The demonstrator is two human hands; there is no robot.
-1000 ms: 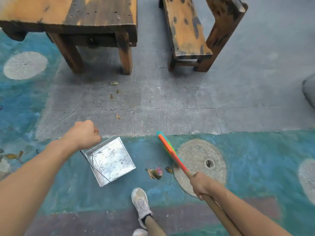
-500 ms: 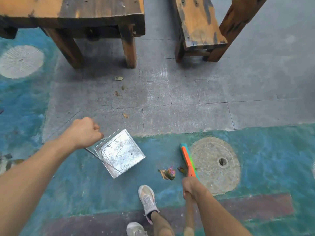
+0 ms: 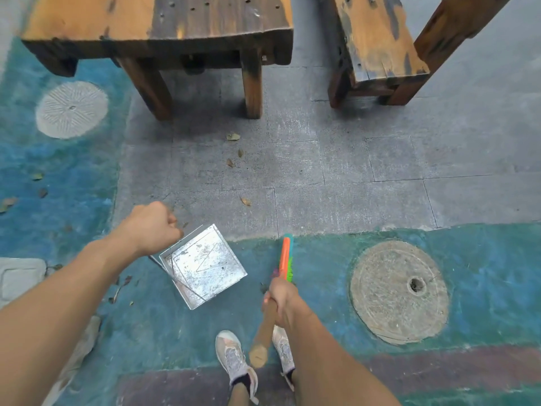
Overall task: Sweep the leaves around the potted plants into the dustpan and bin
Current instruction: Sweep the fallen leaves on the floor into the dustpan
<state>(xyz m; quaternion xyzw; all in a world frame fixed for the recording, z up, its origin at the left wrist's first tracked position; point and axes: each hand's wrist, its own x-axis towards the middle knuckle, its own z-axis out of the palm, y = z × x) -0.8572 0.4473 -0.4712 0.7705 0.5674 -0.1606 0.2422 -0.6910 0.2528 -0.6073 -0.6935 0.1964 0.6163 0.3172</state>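
Your metal dustpan [image 3: 203, 265] sits on the painted floor, left hand [image 3: 149, 227] fisted on its handle; right hand [image 3: 279, 298] clasps the broom [image 3: 285, 256] at its 3 o'clock. Leaves [image 3: 233, 137] at 12 o'clock (light, dry) could scatter under a hard stroke.

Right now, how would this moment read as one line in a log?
step: sweeping | left hand: gripping dustpan handle | right hand: gripping broom | leaves: loose near wooden table

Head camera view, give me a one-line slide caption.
Left hand steadies a metal dustpan while right hand grips the broom beside it.
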